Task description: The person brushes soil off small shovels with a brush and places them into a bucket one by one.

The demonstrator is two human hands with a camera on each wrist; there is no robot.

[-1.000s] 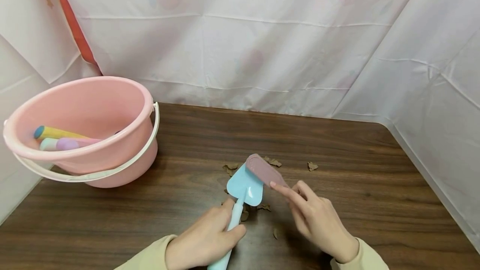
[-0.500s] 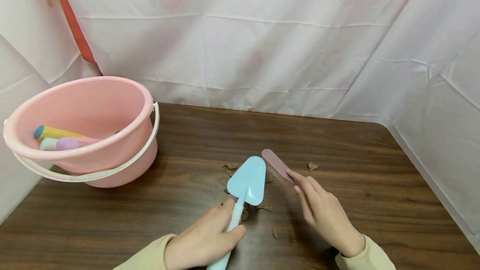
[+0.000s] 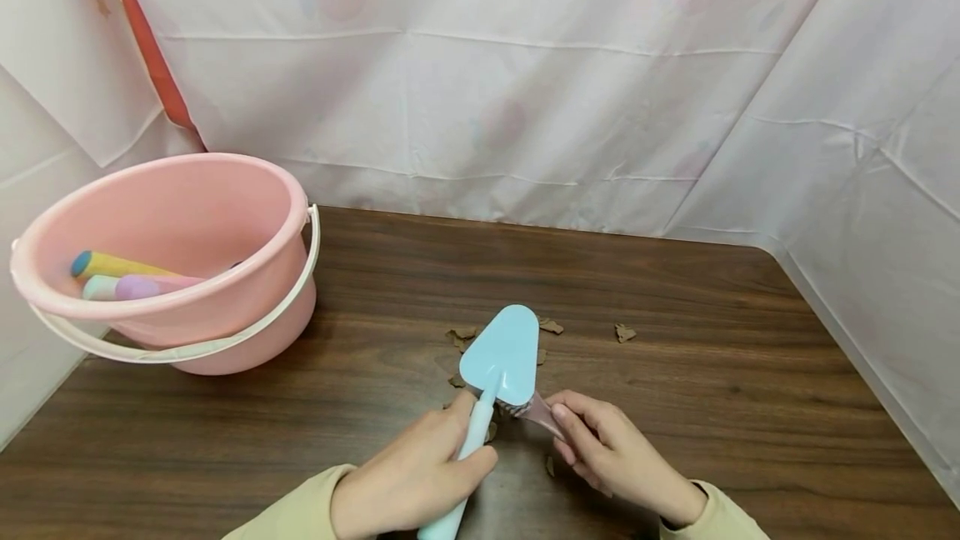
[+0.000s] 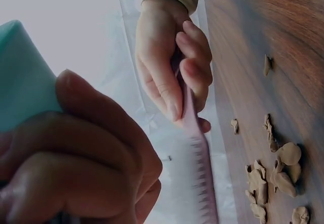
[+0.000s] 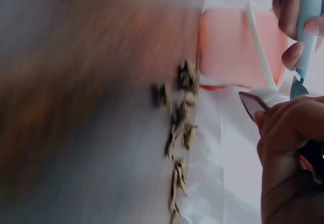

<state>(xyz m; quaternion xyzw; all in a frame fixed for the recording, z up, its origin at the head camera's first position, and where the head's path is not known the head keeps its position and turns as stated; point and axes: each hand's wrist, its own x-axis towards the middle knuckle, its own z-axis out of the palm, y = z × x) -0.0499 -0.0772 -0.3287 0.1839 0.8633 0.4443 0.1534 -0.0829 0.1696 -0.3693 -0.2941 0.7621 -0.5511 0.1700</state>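
Note:
My left hand grips the handle of a light blue trowel, whose blade points away over the table. A pink brush with a flat back and bristles is pinched by its handle in my right hand. In the head view the trowel blade hides most of the brush head, and some bristles show at the blade's near edge. Bristles along the brush show in the left wrist view. Curled brown scraps lie around and partly behind the blade; several more scraps appear in the left wrist view.
A pink bucket with a white handle stands at the left, with colourful-handled items inside. One brown scrap lies apart to the right. A pale curtain hangs behind the dark wooden table.
My right hand has moved the brush from over the blade, out to its right, then down and left behind the blade. The trowel has shifted slightly right.

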